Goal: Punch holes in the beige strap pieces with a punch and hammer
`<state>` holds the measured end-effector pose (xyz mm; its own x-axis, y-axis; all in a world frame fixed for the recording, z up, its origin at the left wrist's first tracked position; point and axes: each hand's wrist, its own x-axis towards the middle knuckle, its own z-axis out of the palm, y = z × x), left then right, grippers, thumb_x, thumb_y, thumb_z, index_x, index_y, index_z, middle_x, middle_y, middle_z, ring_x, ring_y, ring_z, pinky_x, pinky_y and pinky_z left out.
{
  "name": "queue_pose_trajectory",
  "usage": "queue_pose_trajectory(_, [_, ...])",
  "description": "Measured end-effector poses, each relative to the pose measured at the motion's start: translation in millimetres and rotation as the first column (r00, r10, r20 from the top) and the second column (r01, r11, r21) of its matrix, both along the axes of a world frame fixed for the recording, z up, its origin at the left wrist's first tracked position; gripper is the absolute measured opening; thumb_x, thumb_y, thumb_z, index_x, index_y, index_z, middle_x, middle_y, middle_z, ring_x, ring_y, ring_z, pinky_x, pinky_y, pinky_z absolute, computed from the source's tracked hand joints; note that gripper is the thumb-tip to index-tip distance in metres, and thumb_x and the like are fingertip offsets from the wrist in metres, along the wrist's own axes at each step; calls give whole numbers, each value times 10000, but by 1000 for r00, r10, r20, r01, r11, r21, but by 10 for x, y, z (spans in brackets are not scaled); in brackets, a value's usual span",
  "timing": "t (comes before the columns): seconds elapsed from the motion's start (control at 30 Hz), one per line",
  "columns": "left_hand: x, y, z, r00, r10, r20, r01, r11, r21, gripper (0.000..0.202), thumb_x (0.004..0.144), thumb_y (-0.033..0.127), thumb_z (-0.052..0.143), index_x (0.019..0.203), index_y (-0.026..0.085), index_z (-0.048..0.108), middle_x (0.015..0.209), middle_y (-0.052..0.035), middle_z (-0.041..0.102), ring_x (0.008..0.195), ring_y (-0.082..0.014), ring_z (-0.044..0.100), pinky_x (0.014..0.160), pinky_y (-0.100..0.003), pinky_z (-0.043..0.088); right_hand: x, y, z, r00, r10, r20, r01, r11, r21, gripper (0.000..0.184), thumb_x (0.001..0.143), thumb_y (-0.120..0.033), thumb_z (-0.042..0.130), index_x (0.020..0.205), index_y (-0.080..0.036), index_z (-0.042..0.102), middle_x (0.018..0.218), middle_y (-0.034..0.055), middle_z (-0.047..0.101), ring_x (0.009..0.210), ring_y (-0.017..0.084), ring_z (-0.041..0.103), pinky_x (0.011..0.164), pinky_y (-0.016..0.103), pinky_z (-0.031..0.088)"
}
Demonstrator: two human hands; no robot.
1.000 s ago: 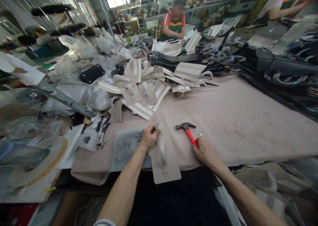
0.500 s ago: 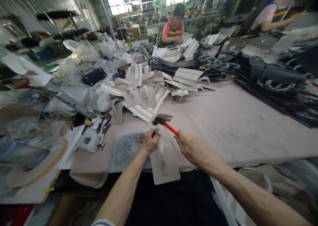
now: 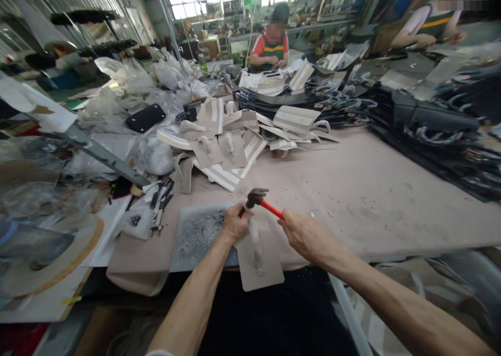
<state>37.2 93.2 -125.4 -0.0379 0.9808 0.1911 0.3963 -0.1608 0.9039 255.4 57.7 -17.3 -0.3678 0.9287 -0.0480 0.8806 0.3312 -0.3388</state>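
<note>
My left hand (image 3: 235, 221) is closed in a pinch on what looks like a short metal punch (image 3: 247, 209), mostly hidden by the fingers and the hammer. It stands at the far end of a beige panel (image 3: 270, 259) with a wrapped handle (image 3: 255, 241) fixed along it. In my right hand (image 3: 299, 232) is a claw hammer (image 3: 270, 208) with a red handle. Its dark head is down at the top of the punch; contact is hard to make out. The panel's near end overhangs the table edge, and a speckled grey board (image 3: 186, 257) lies beside it.
Beyond my hands lies a pile of beige panels with handles (image 3: 219, 170). Stacked black bag pieces (image 3: 430, 116) fill the right rear. Left are small tools (image 3: 158, 210), clear plastic bags (image 3: 154, 155) and a slanting metal post (image 3: 97, 150). Two people work farther back.
The hammer head has come down from above the punch onto or very near its top. My left hand and the panel have stayed in place.
</note>
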Motion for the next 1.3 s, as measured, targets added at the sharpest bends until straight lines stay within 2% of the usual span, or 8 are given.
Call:
queue_pose_trajectory(0.27, [-3,-2,31,999,-22,48,22,1000,-13,95,755,253,661,813,184,691,697,11,640,647,-127,558,646,-212,440,388,-47,-619,979,-204,30,206,959,-193,266,1009,-335,350,911,-177,539,684,40,599,594,160,535,561,274,289])
queue_pose_trajectory(0.37, [-19,0,5,999,-26,45,26,1000,-1,116,764,257,665,848,184,698,728,5,662,667,-132,581,664,-217,458,390,-105,-790,961,-239,141,253,963,-92,238,988,-310,406,1012,-136,566,885,125,633,770,226,597,650,311,374])
queue_pose_trajectory(0.53, [-28,-5,-47,1000,-4,25,4,1000,7,169,763,272,685,906,186,713,779,-7,702,698,-139,620,691,-231,482,-26,-135,-664,988,75,-138,-52,986,160,457,907,-128,447,1361,-174,445,1303,163,500,1036,233,547,839,352,447])
queue_pose_trajectory(0.7, [-10,81,-40,960,147,238,-128,987,-93,219,722,357,716,824,166,686,737,-11,698,669,-134,628,669,-237,499,-530,-145,-718,877,438,-198,-421,899,124,267,911,-97,440,1083,-203,614,1177,86,566,942,180,529,811,313,433])
queue_pose_trajectory(0.83, [-134,131,-3,773,403,490,-347,915,-206,347,711,478,708,795,153,622,727,-25,690,651,-137,648,663,-259,526,-608,-321,-781,900,403,-169,-394,915,84,160,968,-195,455,928,-170,608,1012,69,603,839,164,527,764,295,395])
queue_pose_trajectory(0.97, [-364,14,4,892,329,311,-296,943,-150,313,699,420,753,809,147,646,711,-11,682,672,-140,643,677,-238,511,-343,-560,-654,921,375,-107,-367,926,83,167,946,-146,442,910,-180,602,945,57,616,792,171,532,749,313,370])
queue_pose_trajectory(1.13, [-484,-166,-60,940,296,170,-287,955,-73,253,737,375,729,853,155,681,748,-2,694,691,-136,631,684,-218,493,163,-672,-524,995,60,-79,-49,989,137,192,899,-112,431,877,-193,603,977,78,637,798,199,555,749,335,398])
queue_pose_trajectory(1.3, [-471,-217,-60,944,305,125,-302,952,-43,206,752,345,717,843,162,694,729,2,694,673,-130,624,651,-200,476,379,-560,-465,997,58,-48,-57,998,8,550,781,-48,386,1286,-195,547,1254,114,585,910,215,607,814,360,466])
